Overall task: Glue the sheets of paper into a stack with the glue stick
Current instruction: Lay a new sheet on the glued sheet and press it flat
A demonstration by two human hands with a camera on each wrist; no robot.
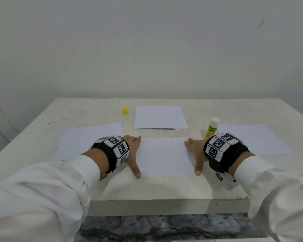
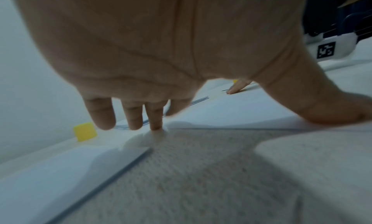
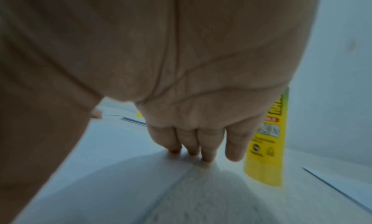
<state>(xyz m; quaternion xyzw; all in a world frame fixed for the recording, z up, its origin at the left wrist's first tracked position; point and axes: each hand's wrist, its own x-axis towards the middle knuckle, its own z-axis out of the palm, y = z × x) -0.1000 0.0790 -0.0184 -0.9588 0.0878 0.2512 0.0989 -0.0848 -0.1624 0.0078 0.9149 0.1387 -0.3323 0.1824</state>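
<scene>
A white sheet (image 1: 164, 157) lies flat near the table's front edge. My left hand (image 1: 135, 154) rests at its left edge and my right hand (image 1: 194, 154) at its right edge, fingers and thumbs spread and straight, touching the paper's sides. The uncapped glue stick (image 1: 211, 128), with a yellow label, stands upright just behind my right hand; the right wrist view shows this glue stick (image 3: 267, 141) beside my little finger. A stack of sheets (image 1: 160, 117) sits at the back centre. Single sheets lie at the left (image 1: 87, 140) and right (image 1: 252, 138).
The yellow cap (image 1: 125, 110) stands left of the stack, also seen as the cap (image 2: 84, 132) in the left wrist view. The white table (image 1: 77, 110) ends at a wall behind; its front edge (image 1: 164, 200) is close below my hands.
</scene>
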